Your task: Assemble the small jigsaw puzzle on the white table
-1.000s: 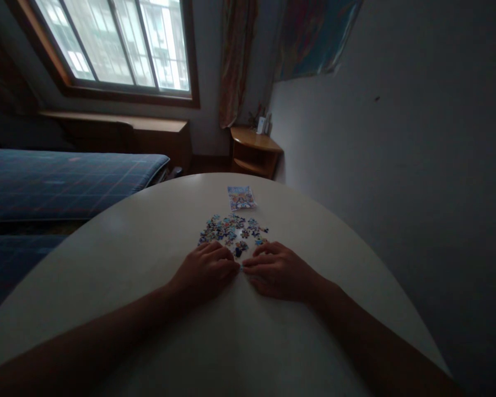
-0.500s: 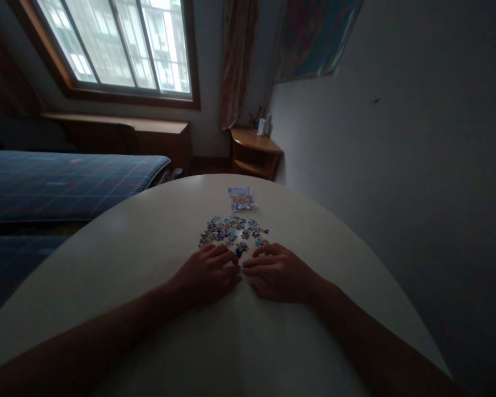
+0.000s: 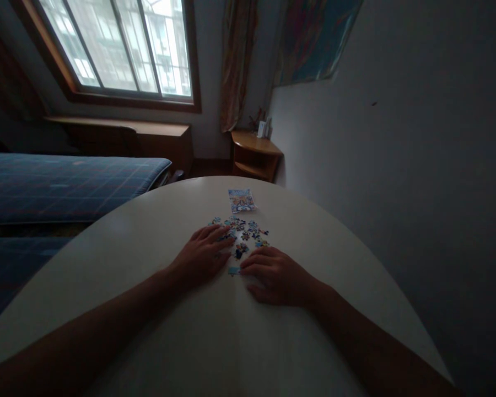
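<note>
Several small colourful puzzle pieces [image 3: 244, 234] lie scattered on a round white table [image 3: 149, 242]. My left hand [image 3: 202, 253] lies flat over the left side of the pile, fingers stretched out across the pieces. My right hand [image 3: 275, 275] rests on the table just before the pile, fingers curled, its fingertips touching a light blue piece [image 3: 233, 271] that lies apart from the rest. A small printed picture card [image 3: 241, 200] sits beyond the pile.
A plain wall runs close along the table's right side. A bed with a blue checked cover [image 3: 66, 184] stands to the left. A wooden corner shelf [image 3: 254, 154] and a window [image 3: 119, 49] are at the back.
My left hand has moved forward from beside the right hand and spread its fingers over the pile. The light blue piece now shows at my right fingertips.
</note>
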